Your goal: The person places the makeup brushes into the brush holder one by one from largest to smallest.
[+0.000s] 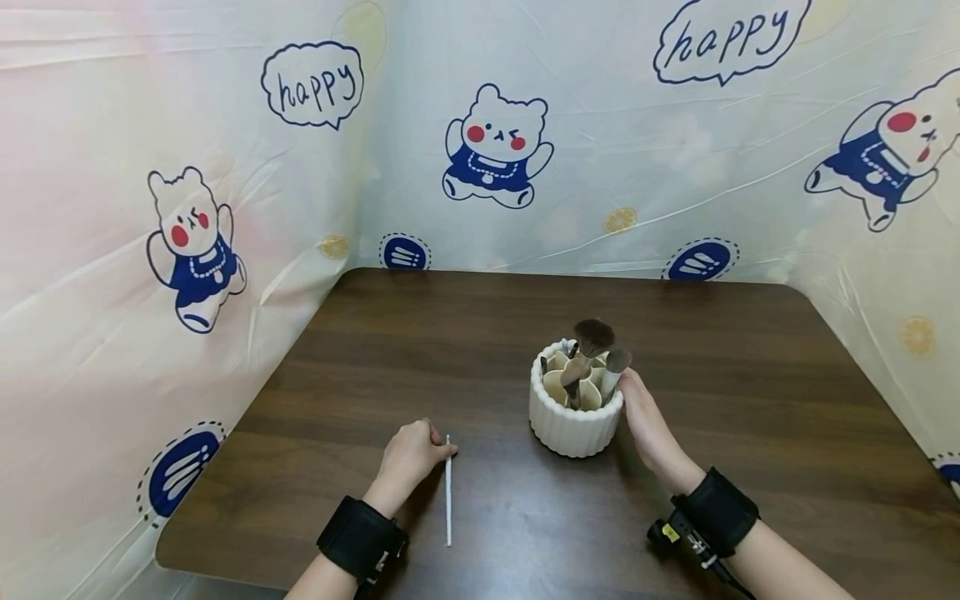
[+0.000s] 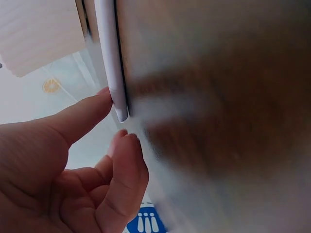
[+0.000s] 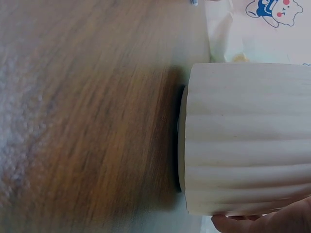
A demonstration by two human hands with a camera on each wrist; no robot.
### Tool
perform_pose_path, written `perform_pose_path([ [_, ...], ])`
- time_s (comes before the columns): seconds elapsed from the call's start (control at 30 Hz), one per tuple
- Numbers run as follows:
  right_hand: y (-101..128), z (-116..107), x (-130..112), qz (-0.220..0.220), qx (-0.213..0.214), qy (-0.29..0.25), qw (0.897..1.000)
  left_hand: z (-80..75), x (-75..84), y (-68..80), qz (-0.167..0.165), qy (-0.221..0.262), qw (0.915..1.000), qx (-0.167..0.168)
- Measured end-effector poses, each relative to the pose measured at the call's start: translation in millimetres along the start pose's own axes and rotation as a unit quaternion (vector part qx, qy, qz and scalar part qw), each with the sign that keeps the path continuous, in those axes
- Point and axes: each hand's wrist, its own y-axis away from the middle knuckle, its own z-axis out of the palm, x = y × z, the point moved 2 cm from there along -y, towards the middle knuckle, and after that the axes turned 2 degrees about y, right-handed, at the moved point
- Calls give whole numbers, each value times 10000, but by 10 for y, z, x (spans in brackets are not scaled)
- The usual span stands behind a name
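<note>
On the table lies a thin white stick [image 1: 448,500], seen close up as a rounded white rod [image 2: 111,53] in the left wrist view. My left hand [image 1: 411,454] is beside its far end. The thumb [image 2: 92,110] touches the stick, while the loosely bent fingers [image 2: 129,170] stay apart from it. To the right stands a white ribbed brush holder [image 1: 573,432] with petal-shaped compartments. Several makeup brushes [image 1: 594,336] stand in it, bristles up. My right hand [image 1: 656,425] rests against the holder's right side; its fingertips [image 3: 228,223] are partly hidden behind the ribbed wall.
The dark brown wooden table [image 1: 450,333] has rounded corners. Behind it and along both sides hangs a pale curtain [image 1: 585,167] printed with bears. Each wrist wears a black strap [image 1: 360,540] with a small camera.
</note>
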Motion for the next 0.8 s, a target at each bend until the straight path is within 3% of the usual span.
perform_pose_path([
  [0.5,-13,2,2,69,54,28,10000,47,33,-5,-116,-141,9998,-127],
  [0.8,1,-7,7,5,-29,-1,10000,-31,133,-70,-73,338,9991,-259],
])
